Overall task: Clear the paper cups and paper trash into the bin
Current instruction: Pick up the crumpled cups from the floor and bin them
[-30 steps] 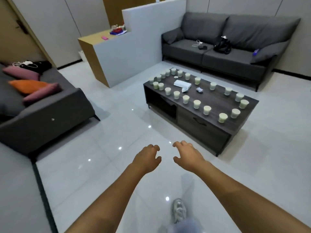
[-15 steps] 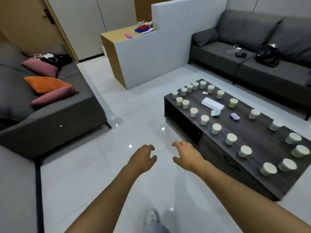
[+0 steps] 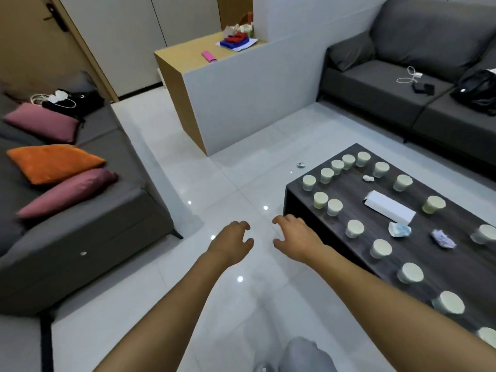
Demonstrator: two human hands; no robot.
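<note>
Hovering left hand [image 3: 230,241]; right hand [image 3: 296,238] beside table [image 3: 456,264] edge

The coffee table [image 3: 456,267] beside me is dark grey-brown with a wood grain. The paper cups [image 3: 354,228] on it look pale, cream to faint green. Among them lies a plain white box [image 3: 389,208], a crumpled tissue [image 3: 399,230] in white and light blue, and a paper wad [image 3: 443,238] in white with purple marks. The floor [image 3: 188,304] is glossy white tile. The sofa [image 3: 88,237] to my left is dark grey, with one orange cushion [image 3: 53,162] and two dusty pink cushions [image 3: 67,193]. A pink object [image 3: 208,56] lies on the tan counter [image 3: 185,56].
</note>
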